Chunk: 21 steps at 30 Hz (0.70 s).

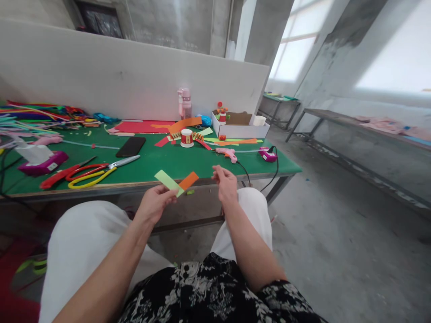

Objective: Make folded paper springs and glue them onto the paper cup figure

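Between the thumb and fingers of my left hand [157,202] is a pair of crossed paper strips, one light green [167,180] and one orange [189,180]. They meet in a V at their lower ends, beyond the table's front edge. To the right, apart from the strips, my right hand [225,181] is raised with its fingers loosely bent and slightly apart, holding nothing visible. A pink glue gun [227,154] lies on the green table [161,163] beyond my right hand. Behind the strips stands a red and white cup [187,138] with folded paper springs at its sides.
Scissors [116,167], a red-handled tool [62,176] and a black phone [131,146] lie at the left. A white box [242,131], pink bottle [185,104] and red sheet [144,127] are farther back. Cables hang over the front edge near a purple device [268,154].
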Each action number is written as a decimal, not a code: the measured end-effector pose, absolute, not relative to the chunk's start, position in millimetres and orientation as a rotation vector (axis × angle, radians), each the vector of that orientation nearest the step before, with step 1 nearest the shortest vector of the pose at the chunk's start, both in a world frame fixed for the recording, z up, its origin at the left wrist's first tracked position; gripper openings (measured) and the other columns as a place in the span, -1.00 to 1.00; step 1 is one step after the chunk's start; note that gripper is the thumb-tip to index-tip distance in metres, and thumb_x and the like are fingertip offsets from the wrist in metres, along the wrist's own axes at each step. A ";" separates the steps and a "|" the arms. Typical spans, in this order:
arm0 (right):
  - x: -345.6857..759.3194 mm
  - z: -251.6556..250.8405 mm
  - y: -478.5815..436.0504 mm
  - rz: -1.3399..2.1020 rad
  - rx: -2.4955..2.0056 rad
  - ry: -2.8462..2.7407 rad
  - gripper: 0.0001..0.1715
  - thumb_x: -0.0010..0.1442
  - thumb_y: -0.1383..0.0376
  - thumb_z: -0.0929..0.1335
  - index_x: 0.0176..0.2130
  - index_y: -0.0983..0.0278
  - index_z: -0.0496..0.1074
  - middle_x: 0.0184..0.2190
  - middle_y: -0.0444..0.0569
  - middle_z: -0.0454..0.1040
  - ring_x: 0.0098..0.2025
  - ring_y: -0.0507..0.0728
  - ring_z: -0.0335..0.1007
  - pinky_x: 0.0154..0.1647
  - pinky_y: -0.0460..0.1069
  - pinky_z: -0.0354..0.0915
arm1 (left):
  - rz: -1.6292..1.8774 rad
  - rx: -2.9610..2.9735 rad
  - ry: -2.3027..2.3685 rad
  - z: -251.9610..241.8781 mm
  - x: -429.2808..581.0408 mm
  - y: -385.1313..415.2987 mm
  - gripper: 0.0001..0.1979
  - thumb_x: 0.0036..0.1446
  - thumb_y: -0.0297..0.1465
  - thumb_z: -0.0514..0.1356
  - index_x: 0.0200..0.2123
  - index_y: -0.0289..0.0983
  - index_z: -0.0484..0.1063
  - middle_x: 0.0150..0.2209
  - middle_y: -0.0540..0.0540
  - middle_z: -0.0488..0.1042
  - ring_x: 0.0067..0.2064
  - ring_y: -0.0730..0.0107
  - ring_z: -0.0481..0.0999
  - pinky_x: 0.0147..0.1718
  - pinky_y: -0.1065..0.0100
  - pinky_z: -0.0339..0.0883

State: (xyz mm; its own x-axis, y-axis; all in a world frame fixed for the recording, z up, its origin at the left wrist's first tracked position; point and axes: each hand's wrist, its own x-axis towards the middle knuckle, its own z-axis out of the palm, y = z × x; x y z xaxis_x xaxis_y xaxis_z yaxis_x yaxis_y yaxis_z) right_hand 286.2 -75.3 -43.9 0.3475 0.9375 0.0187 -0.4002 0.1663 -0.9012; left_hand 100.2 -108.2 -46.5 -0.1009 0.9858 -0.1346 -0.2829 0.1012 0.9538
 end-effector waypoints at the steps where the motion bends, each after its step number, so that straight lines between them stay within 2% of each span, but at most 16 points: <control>1: 285.7 -43.5 -75.7 1.083 -0.932 -0.661 -0.65 -0.09 0.03 0.50 -0.45 0.26 0.55 -0.56 -0.14 0.48 -0.51 -0.01 0.31 -0.37 -0.06 0.31 | 1.361 0.820 1.125 -46.4 99.8 -107.3 -0.58 -0.56 -0.26 0.52 -0.62 -0.33 0.44 -0.63 0.01 0.43 -0.58 0.50 0.36 -0.54 0.41 0.24; 5: 257.8 -51.6 -89.2 1.442 -0.859 -0.803 -0.51 -0.02 -0.11 0.44 -0.38 0.27 0.56 -0.48 -0.06 0.53 -0.43 0.03 0.40 -0.30 -0.03 0.35 | 1.454 0.755 1.082 -47.5 106.4 -105.6 -0.52 -0.56 -0.19 0.51 -0.62 -0.30 0.36 -0.60 0.03 0.42 -0.53 0.48 0.39 -0.48 0.37 0.33; 7: 241.7 -56.7 -97.1 1.499 -0.823 -0.875 -0.58 -0.11 0.00 0.51 -0.34 0.24 0.54 -0.41 -0.09 0.55 -0.36 0.05 0.43 -0.25 -0.04 0.36 | 1.459 0.744 1.064 -48.7 110.9 -106.1 -0.53 -0.53 -0.20 0.51 -0.59 -0.31 0.38 -0.57 0.01 0.45 -0.52 0.47 0.41 -0.47 0.37 0.34; 11: 230.8 -58.6 -103.0 1.449 -0.784 -0.875 -0.60 -0.23 0.20 0.57 -0.33 0.21 0.51 -0.36 -0.15 0.53 -0.31 0.04 0.42 -0.20 -0.04 0.36 | 1.448 0.736 1.051 -49.5 114.3 -107.3 -0.55 -0.49 -0.24 0.51 -0.51 -0.32 0.44 -0.53 0.00 0.49 -0.51 0.48 0.42 -0.45 0.36 0.35; 18: 231.2 -56.0 -100.5 1.470 -0.797 -0.826 -0.69 -0.21 0.20 0.54 -0.40 0.23 0.48 -0.41 -0.15 0.50 -0.38 0.02 0.36 -0.25 -0.04 0.34 | 1.442 0.734 1.039 -48.3 116.7 -110.2 -0.53 -0.50 -0.23 0.52 -0.49 -0.33 0.47 -0.54 0.00 0.49 -0.51 0.47 0.42 -0.46 0.37 0.35; 21: 232.4 -55.5 -99.7 1.387 -0.829 -0.886 -0.77 -0.18 0.22 0.52 -0.48 0.24 0.47 -0.50 -0.17 0.47 -0.44 0.00 0.32 -0.28 -0.05 0.31 | 1.399 0.741 1.032 -48.0 117.9 -111.6 -0.54 -0.49 -0.25 0.53 -0.48 -0.35 0.50 -0.51 -0.04 0.52 -0.49 0.44 0.44 -0.48 0.37 0.35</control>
